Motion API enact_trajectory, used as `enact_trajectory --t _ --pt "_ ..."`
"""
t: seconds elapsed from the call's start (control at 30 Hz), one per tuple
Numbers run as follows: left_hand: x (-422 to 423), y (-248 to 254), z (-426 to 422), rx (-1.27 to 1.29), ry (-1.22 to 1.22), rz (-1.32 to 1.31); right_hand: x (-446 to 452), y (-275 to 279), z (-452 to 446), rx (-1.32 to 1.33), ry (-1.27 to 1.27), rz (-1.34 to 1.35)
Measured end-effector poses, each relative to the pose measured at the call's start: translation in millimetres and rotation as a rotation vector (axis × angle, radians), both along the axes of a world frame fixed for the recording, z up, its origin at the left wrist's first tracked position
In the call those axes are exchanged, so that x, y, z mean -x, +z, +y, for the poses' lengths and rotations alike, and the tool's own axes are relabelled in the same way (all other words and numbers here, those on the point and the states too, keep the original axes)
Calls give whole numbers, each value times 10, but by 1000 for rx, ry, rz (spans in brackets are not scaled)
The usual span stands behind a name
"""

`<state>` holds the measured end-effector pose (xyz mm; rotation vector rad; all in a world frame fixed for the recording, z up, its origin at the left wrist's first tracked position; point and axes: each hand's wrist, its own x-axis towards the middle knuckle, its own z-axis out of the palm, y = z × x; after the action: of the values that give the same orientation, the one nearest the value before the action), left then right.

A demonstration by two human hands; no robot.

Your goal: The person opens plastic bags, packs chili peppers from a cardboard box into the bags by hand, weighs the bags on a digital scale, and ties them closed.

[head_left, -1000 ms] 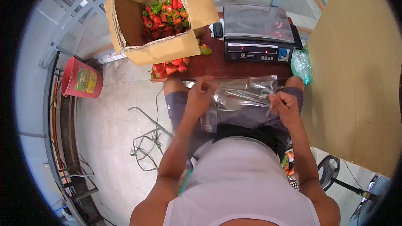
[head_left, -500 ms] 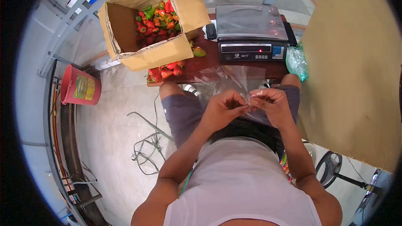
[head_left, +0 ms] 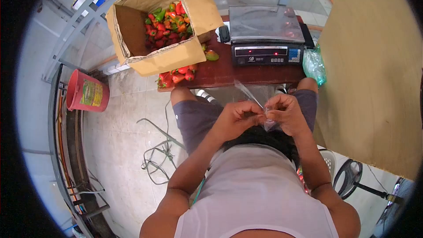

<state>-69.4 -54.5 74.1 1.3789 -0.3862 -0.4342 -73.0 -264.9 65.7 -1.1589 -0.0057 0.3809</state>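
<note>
Above our lap, between our knees, we are holding a clear plastic bag (head_left: 268, 124) out in front of us. We are working at it from both sides: our left hand (head_left: 240, 117) is pressing its thumb and fingers together on the thin film, and our right hand (head_left: 286, 113) is pinching the film close by between thumb and fingertips, so that the two sets of fingertips are nearly meeting. We cannot tell which edge each of them is gripping, since our fingers are hiding it. Some of the plastic is bunching just below our fingertips, and a thin part is slanting up toward the table (head_left: 216, 72).

Past our knees, on that dark red table, a digital scale (head_left: 266, 37) is showing red lights. We are seeing a pale green plastic bag (head_left: 313, 67) lying just beside it on the right, and a small black object (head_left: 224, 34) on the left. Farther left, an open cardboard box (head_left: 169, 59) is holding red, orange and green peppers (head_left: 169, 24); loose red peppers (head_left: 177, 77) are lying before it, and a greenish pepper (head_left: 212, 55) is resting near its corner.

Farther out, a tan board (head_left: 370, 75) is standing on our right, while a tangled green strap (head_left: 158, 156) is lying on the floor (head_left: 125, 150) to our left and a red bucket (head_left: 77, 91) is standing beyond it.
</note>
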Motion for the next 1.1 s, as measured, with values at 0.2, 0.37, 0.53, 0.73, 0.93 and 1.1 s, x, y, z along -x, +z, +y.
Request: enact_trajectory --t 0.2,0.37,0.53,0.73,0.93,1.1 --pt "-21 62 148 588 82 395 -84 -272 -213 703 -167 -327" --pt "-76 -401 198 110 124 113 -187 -344 -190 308 -250 -244" --pt "-107 -521 214 -438 443 -79 -76 -91 2 -396 -89 75" --pt "-137 -637 208 768 361 675 -62 -405 109 819 -192 -566" --pt "-43 -684 110 -272 475 -108 -171 -596 -69 -120 -94 -39" --pt "-153 -760 132 428 563 767 -54 -68 139 -266 64 175"
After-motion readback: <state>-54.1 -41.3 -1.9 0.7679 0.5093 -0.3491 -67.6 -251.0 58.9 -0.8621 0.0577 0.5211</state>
